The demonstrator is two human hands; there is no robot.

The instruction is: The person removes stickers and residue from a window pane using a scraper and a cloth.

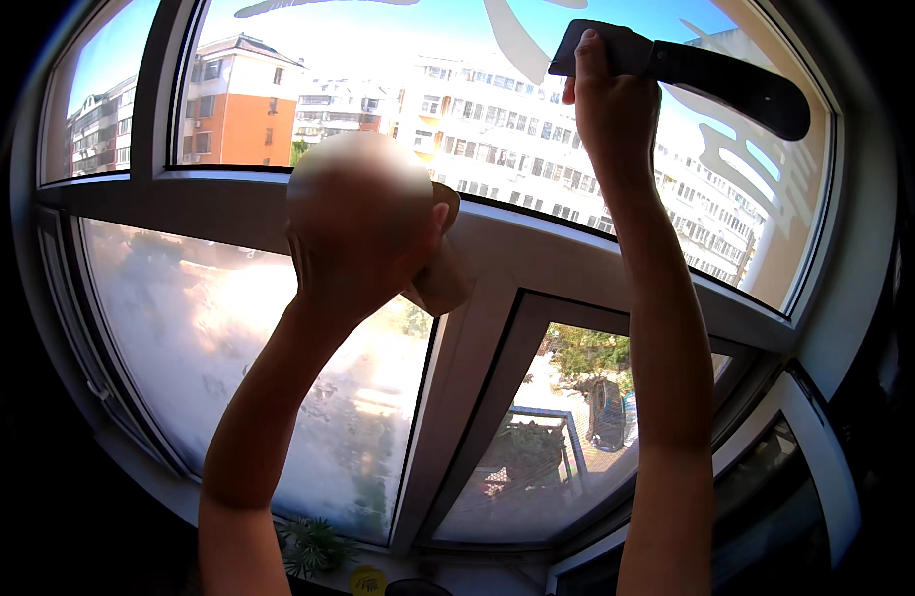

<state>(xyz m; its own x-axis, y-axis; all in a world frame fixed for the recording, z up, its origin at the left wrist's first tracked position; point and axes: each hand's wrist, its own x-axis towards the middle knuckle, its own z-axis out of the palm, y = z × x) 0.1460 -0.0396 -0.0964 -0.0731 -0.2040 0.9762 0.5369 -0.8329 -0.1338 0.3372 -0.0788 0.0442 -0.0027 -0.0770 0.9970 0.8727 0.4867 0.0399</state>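
Observation:
My right hand (pixel 616 104) is raised high in front of the upper window pane, closed round a flat, dark-bladed scraper (pixel 730 84). Its thumb lies along the blade, and the black handle points right and slightly down. My left hand (pixel 353 238) is up at the frame's crossbar, and a round blur hides most of its fingers. A tan, roll-like thing (pixel 445 283) shows beside its palm, apparently in its grip; its exact kind is unclear. Pale decals (pixel 517 40) run across the upper glass near the scraper.
Light window frame bars (pixel 537 243) divide the panes. At lower left is a hazy pane (pixel 259 368), and a smaller framed pane (pixel 547 437) lies right of it. A green plant (pixel 313 546) and a yellow round thing (pixel 368 580) are low down. Buildings stand outside.

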